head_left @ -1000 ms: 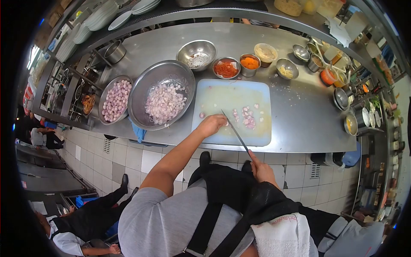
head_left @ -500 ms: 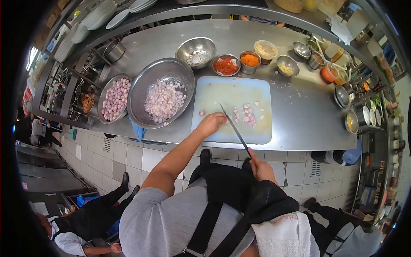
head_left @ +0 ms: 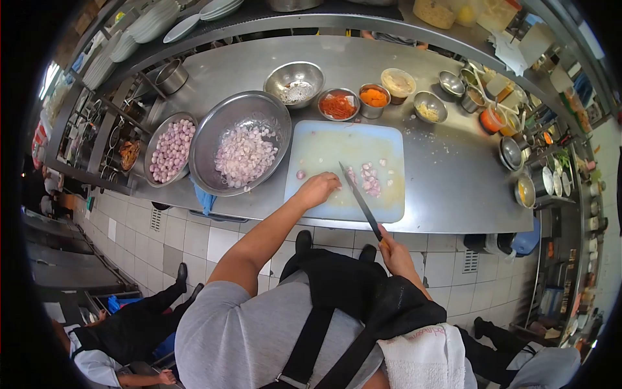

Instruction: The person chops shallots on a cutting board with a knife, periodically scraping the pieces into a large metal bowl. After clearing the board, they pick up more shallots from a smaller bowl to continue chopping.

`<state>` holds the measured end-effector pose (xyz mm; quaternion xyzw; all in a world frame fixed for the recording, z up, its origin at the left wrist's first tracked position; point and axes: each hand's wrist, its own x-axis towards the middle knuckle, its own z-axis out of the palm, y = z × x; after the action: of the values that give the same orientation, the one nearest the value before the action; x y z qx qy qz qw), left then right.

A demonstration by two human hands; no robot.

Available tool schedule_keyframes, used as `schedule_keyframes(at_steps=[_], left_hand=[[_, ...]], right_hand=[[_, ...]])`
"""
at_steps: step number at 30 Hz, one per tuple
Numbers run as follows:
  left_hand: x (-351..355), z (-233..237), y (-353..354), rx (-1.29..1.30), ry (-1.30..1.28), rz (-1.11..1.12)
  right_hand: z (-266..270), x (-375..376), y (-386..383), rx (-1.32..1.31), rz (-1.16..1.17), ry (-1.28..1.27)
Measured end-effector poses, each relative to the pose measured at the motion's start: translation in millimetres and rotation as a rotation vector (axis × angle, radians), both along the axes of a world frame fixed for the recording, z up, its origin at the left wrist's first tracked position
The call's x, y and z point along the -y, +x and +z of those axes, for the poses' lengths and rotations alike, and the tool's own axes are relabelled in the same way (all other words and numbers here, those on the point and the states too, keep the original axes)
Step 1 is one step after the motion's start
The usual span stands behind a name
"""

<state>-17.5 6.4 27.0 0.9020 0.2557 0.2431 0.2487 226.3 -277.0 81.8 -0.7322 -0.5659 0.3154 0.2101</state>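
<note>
My right hand (head_left: 396, 254) grips the handle of a long kitchen knife (head_left: 361, 204), its blade slanting over a pale cutting board (head_left: 311, 142). On the left part of the board, my left hand (head_left: 317, 189) has its fingers curled together, with a small pale piece of shallot showing at the fingertips. Most of that piece is hidden by the fingers. Just right of the blade lies a small heap of cut shallots (head_left: 370, 180), with a few loose bits around it. One whole shallot (head_left: 300, 174) rests left of my left hand.
Left of the board stand a large steel bowl (head_left: 202, 139) of sliced shallots and a smaller bowl (head_left: 153, 146) of whole peeled ones. Behind it are a steel bowl (head_left: 275, 79), a bowl of red shreds (head_left: 337, 107) and an orange-filled pot (head_left: 374, 97). Other people stand nearby.
The knife has shifted right, away from my left fingertips and up against the cut shallots. My left hand stays at about the same place on the board. The whole view has shifted slightly.
</note>
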Motion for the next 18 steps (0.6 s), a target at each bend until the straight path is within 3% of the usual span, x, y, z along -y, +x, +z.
schedule_keyframes(at_steps=[12, 18], left_hand=[[-1.4, 1.9, 12.9, -0.09, -0.074, -0.02], [2.2, -4.4, 10.4, -0.053, -0.042, -0.039]], right_hand=[[2.4, 9.8, -17.2, 0.299, 0.104, -0.043], [-0.4, 2.2, -19.9, 0.263, 0.086, -0.032]])
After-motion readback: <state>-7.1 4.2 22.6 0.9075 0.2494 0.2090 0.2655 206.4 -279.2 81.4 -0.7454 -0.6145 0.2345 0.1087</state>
